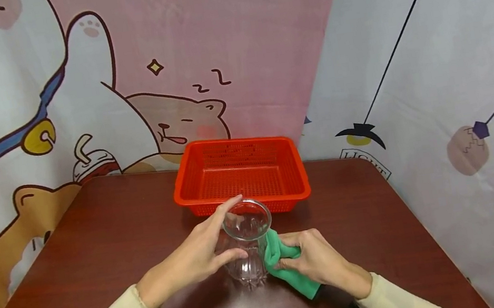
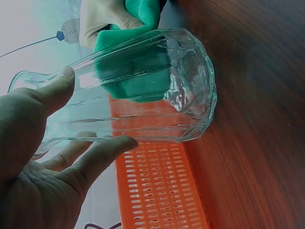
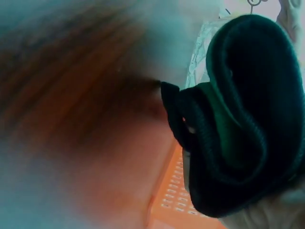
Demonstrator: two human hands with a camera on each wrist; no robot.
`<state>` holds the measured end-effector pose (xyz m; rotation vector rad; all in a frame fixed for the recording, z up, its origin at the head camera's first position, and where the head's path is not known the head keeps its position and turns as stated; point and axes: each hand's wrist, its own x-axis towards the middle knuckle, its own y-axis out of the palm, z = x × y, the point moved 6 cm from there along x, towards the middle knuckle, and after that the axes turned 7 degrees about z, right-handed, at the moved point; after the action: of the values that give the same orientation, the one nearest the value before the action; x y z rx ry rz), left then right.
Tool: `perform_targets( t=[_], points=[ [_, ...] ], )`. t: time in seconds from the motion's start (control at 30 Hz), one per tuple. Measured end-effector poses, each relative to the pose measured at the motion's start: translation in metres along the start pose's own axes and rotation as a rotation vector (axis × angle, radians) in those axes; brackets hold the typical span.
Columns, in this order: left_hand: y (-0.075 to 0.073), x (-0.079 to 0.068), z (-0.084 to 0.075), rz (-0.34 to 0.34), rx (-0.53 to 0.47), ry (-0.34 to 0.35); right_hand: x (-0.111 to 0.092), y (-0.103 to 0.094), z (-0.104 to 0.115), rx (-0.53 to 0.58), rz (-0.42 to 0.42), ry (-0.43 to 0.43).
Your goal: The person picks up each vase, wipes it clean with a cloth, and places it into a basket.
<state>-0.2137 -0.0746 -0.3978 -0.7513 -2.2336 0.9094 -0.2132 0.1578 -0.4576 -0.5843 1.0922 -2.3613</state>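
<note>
A clear, ribbed glass vase (image 1: 251, 270) with a flared rim stands near the middle of the table. My left hand (image 1: 197, 254) holds it near the neck, thumb on the near side and fingers round the far side. Its base, in the left wrist view, has a faceted edge. From the right, my right hand (image 1: 322, 260) grips a folded green cloth (image 1: 300, 280) and presses it to the side of the vase. Through the glass (image 2: 152, 121) the cloth shows in the left wrist view. The folds of the cloth (image 3: 283, 95) look dark and hide most of the right hand in the right wrist view.
An orange-red plastic basket (image 1: 278, 203) with perforated walls sits behind the vase, near the table's back edge. The dark reddish-brown table (image 1: 132, 219) is bordered by a cartoon-printed curtain (image 1: 256, 56) at the back and sides.
</note>
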Motion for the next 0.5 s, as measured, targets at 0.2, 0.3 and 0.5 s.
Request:
perform_targets(
  t=[0.2, 0.3, 0.5],
  points=[
    [-0.0004, -0.0002, -0.0009, 0.009, -0.004, -0.009, -0.0016, 0.0056, -0.0049, -0.033, 0.029, -0.004],
    [-0.0005, -0.0003, -0.0013, 0.007, -0.005, -0.005, -0.0018, 0.0068, -0.0057, -0.045, 0.036, -0.020],
    [-0.0012, -0.0005, -0.0007, 0.000, 0.002, -0.007, -0.0004, 0.0077, -0.0059, -0.041, 0.038, -0.047]
  ],
)
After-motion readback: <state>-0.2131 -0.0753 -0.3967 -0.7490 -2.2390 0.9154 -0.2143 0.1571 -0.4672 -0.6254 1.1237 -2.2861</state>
